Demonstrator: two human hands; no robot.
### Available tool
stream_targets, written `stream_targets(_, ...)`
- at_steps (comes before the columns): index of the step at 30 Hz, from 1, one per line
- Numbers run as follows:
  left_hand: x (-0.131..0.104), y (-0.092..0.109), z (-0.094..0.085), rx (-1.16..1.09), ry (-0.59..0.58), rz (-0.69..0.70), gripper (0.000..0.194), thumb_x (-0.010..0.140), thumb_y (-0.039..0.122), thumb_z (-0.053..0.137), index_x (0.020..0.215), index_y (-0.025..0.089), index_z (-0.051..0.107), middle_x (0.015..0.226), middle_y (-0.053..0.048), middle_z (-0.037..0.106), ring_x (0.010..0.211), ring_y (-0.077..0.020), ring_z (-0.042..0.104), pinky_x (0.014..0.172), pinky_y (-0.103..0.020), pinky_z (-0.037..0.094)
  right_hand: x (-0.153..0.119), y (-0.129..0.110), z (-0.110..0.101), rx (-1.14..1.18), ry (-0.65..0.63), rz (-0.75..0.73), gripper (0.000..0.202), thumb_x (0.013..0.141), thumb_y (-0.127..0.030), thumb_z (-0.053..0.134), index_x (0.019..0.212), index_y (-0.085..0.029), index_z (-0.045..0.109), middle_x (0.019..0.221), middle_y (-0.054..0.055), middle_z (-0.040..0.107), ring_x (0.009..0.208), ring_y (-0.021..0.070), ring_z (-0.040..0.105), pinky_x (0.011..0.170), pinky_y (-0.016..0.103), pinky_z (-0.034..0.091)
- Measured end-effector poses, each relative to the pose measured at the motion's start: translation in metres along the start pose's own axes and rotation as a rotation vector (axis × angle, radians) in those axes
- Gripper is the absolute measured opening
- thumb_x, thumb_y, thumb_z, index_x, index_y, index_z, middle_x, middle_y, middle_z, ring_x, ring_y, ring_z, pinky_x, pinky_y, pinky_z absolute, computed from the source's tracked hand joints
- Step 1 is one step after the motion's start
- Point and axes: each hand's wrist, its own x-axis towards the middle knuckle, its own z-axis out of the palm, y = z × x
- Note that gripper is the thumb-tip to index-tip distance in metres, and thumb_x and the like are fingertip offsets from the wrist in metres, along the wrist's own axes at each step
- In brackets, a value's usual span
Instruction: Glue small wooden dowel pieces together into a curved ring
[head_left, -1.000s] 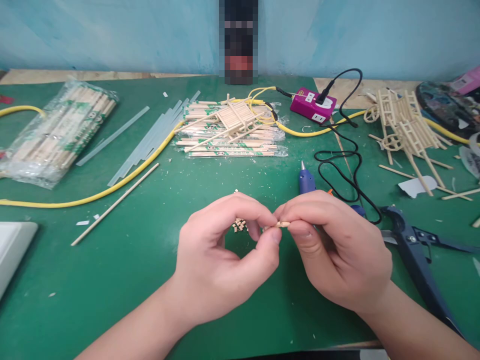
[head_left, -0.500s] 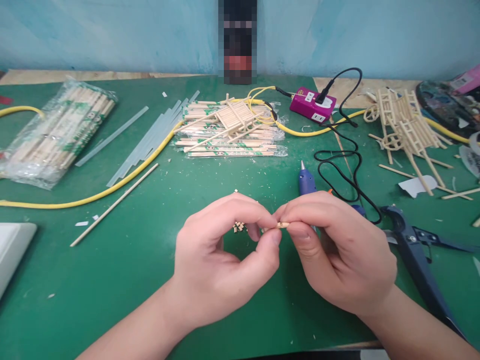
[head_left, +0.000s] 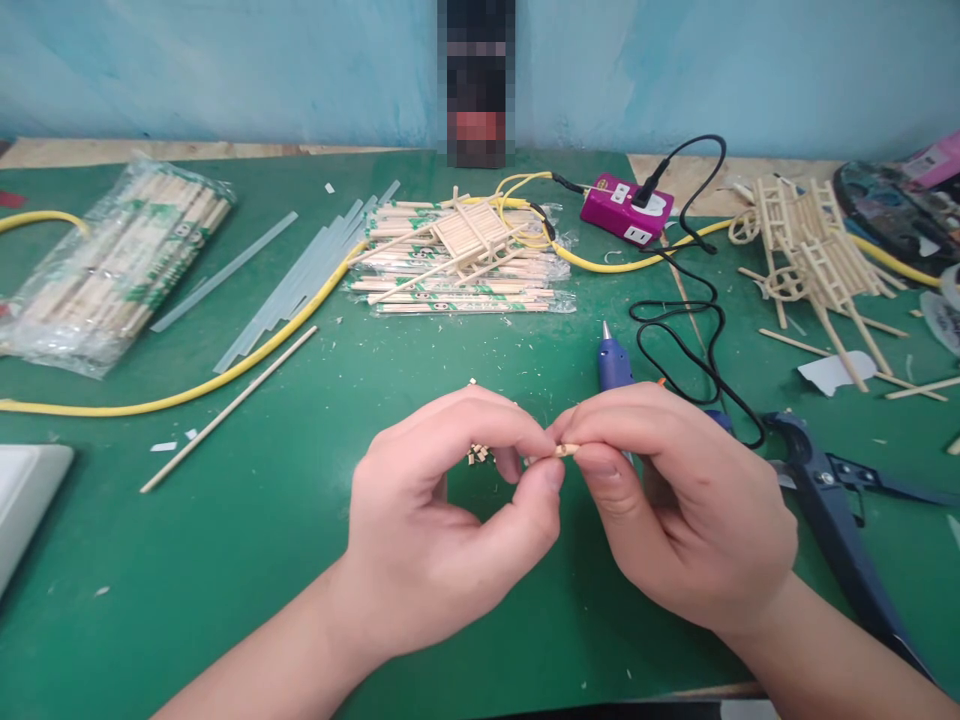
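Between my two hands, near the middle of the view, is a small piece of wood (head_left: 566,451), mostly covered by the fingertips. My left hand (head_left: 457,520) pinches its left end between thumb and forefinger. From the other side, my right hand (head_left: 675,500) grips it the same way, and the fingertips of both hands nearly touch. Several tiny cut wood bits (head_left: 478,455) lie on the green table (head_left: 247,590), seen through the curve of my left hand. Just beyond my right hand rests a blue glue gun (head_left: 614,362), its lower part hidden.
Dark blue cutters (head_left: 825,500) lie at the right, below wooden stick models (head_left: 810,240). Farther back are a purple power socket (head_left: 626,210), packed sticks (head_left: 465,300), clear glue sticks (head_left: 300,280) and a yellow cable (head_left: 172,400). One loose stick (head_left: 229,410) lies left.
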Motion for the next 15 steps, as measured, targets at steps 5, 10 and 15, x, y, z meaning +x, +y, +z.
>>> stream_targets(5,0.0006,0.0001,0.0006,0.008,0.003,-0.005,0.022,0.086,0.003,0.073,0.093,0.024,0.071,0.082,-0.002,0.074,0.076,-0.0179,0.07,0.067,-0.034,0.057,-0.0004,0.0008,-0.0006,0.0,-0.018,0.012,0.017,0.1,-0.008,0.063,0.107,-0.022,0.068,0.089,0.005,0.078,0.081,0.0204,0.075,0.069,0.034,0.062)
stream_targets(10,0.001,-0.0002,0.0008,0.006,-0.002,-0.009,0.024,0.085,0.002,0.073,0.093,0.024,0.071,0.083,-0.002,0.074,0.077,-0.0179,0.07,0.068,-0.034,0.057,-0.0005,0.0012,-0.0006,0.012,-0.021,0.002,0.018,0.099,-0.007,0.063,0.108,-0.021,0.068,0.089,0.005,0.078,0.081,0.0196,0.075,0.07,0.033,0.062)
stream_targets(15,0.0006,0.0003,0.0003,0.0,-0.002,-0.01,0.025,0.084,0.001,0.074,0.093,0.024,0.072,0.083,-0.001,0.074,0.076,-0.0173,0.07,0.068,-0.033,0.057,-0.0003,0.0018,-0.0008,0.01,-0.018,-0.006,0.016,0.099,-0.007,0.063,0.107,-0.02,0.068,0.089,0.005,0.077,0.082,0.0189,0.074,0.07,0.032,0.062)
